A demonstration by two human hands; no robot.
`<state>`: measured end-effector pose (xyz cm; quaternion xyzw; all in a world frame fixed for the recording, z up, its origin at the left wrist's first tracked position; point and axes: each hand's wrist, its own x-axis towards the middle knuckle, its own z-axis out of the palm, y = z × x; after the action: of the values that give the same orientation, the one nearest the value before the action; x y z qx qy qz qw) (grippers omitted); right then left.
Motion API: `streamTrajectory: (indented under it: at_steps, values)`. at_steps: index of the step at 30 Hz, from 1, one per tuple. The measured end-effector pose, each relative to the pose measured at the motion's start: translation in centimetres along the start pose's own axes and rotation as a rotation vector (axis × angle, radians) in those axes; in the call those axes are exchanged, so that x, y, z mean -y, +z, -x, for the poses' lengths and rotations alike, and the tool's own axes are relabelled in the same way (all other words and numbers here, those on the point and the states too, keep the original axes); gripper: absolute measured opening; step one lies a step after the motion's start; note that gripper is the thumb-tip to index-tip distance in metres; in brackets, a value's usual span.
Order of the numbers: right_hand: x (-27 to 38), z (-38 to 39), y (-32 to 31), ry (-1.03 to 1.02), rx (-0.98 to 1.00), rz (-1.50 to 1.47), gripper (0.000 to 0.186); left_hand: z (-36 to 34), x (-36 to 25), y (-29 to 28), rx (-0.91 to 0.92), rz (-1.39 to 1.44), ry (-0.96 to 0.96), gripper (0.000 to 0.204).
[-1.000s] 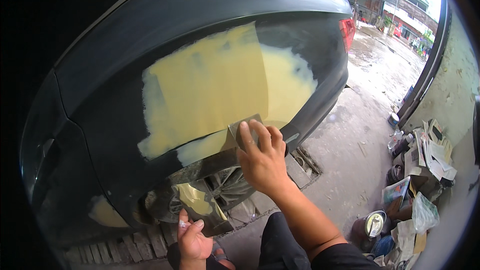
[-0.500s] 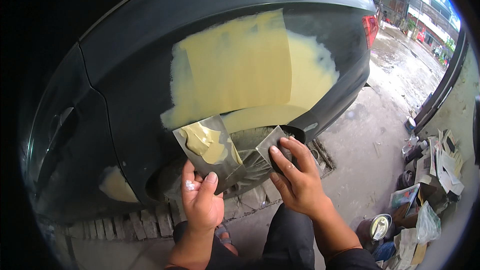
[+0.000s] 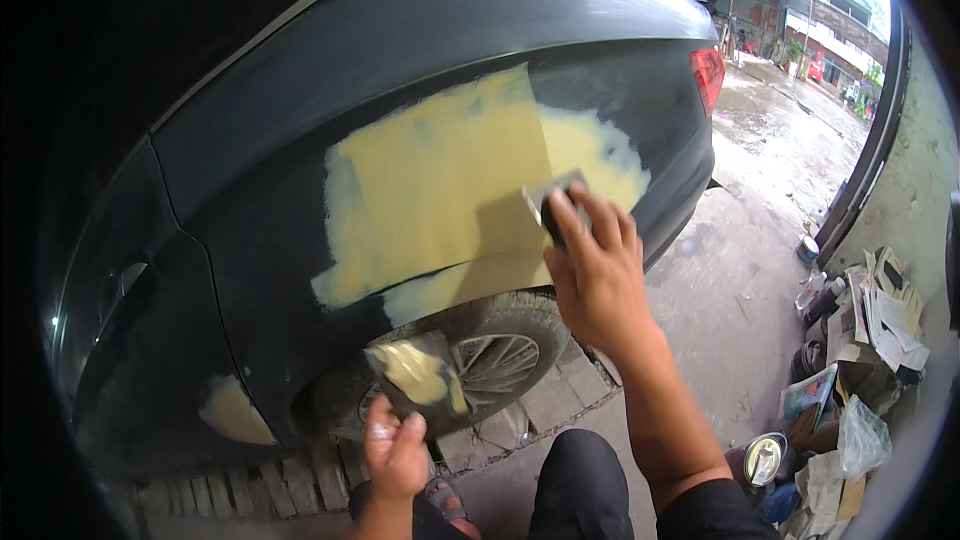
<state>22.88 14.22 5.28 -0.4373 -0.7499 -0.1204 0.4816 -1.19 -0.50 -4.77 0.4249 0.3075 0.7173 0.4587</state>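
My left hand (image 3: 396, 455) grips a flat metal putty plate (image 3: 440, 346) by its lower edge, thumb on top, in front of the rear wheel (image 3: 505, 340). A thick smear of pale yellow putty (image 3: 413, 372) lies on the plate. My right hand (image 3: 608, 285) holds a putty scraper (image 3: 540, 197) with a dark grip, its fingers closed round it. The blade is close to the right part of the yellow putty patch (image 3: 430, 185) on the car's dark rear panel (image 3: 270, 180). Whether the blade touches the surface I cannot tell.
At the right, an open can (image 3: 763, 458), papers (image 3: 890, 325), bottles and a clear plastic bag (image 3: 863, 440) lie against the wall. A smaller putty patch (image 3: 236, 410) marks the door's lower corner. The red tail light (image 3: 708, 78) is at the far right of the car.
My right hand has raised the scraper from near the wheel up to the putty patch. My left hand has lowered the plate, away from the panel. The view has shifted slightly.
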Motion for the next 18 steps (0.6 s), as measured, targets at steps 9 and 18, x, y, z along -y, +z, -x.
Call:
streamTrajectory:
  at_steps: [9,18]
  values:
    - [1.1,-8.6,3.5,-0.004,-0.056,0.161,0.049,7.2,9.1,-6.5,-0.154,0.101,-0.679,0.052]
    - [2.7,-7.1,3.8,-0.047,0.025,0.183,0.051,7.7,12.4,-7.9,-0.204,0.264,-0.734,0.046]
